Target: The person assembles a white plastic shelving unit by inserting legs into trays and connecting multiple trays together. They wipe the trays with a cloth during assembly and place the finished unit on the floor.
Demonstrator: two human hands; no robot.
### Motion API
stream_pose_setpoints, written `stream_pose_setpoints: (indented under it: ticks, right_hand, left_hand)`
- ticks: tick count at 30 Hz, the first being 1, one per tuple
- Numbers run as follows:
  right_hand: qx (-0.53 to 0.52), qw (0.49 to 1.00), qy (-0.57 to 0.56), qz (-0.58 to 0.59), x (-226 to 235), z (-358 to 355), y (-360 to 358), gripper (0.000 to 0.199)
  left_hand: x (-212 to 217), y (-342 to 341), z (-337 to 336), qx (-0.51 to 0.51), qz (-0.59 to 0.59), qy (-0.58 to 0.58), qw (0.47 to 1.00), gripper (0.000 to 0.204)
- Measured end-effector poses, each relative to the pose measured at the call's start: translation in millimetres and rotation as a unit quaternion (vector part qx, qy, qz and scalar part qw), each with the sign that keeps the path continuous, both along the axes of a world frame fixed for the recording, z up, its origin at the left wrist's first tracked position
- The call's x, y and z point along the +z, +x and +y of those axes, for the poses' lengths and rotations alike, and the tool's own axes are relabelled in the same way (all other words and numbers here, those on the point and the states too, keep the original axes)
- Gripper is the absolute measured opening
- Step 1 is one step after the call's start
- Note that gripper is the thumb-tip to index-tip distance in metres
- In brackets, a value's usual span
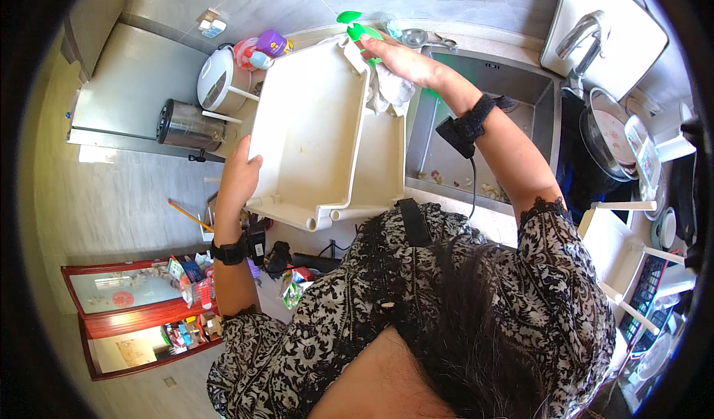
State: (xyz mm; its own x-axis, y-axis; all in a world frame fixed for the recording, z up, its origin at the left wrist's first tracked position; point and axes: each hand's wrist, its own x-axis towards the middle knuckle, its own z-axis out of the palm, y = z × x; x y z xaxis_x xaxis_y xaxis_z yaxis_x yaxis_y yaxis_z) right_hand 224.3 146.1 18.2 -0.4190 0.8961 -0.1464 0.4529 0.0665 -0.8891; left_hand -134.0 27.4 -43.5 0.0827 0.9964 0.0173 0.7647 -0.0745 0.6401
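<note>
A white plastic tray [305, 136] with raised walls and corner posts is tilted in front of me. My left hand [239, 170] grips its left wall near the front corner. At the far right corner, my right hand [405, 63] has its thumb stretched toward the tray's rim, with its other fingers hidden. Bunched under that palm is a white cloth [391, 91], against the outer side of the tray. A second white tray [383, 162] shows below the first, at its right. Just beyond my right thumb stands a green pump bottle [361, 30].
To the right lies a steel sink [483, 132] with food scraps, under a faucet [587, 36]. A pan [610, 132] and another white tier [613, 248] are farther right. A rice cooker [216, 80], a metal canister [186, 126] and a purple tub [273, 43] stand left.
</note>
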Motion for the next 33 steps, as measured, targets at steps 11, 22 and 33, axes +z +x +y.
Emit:
stream_pose_setpoints:
  ticks: [11, 22, 33]
  right_hand:
    - [-0.008, 0.997, 0.018, 0.074, 13, -15, -3, 0.057]
    - [0.043, 0.99, 0.029, 0.132, 0, -4, 2, 0.06]
    - [-0.005, 0.995, 0.079, -0.059, 5, -4, -3, 0.064]
  left_hand:
    - [5, 5, -1, -0.003, -0.032, 0.006, 0.999, 0.044]
    - [-5, 15, 1, 0.03, 0.028, -0.001, 0.999, 0.044]
    - [-3, 19, -4, 0.058, 0.101, 0.022, 0.993, 0.043]
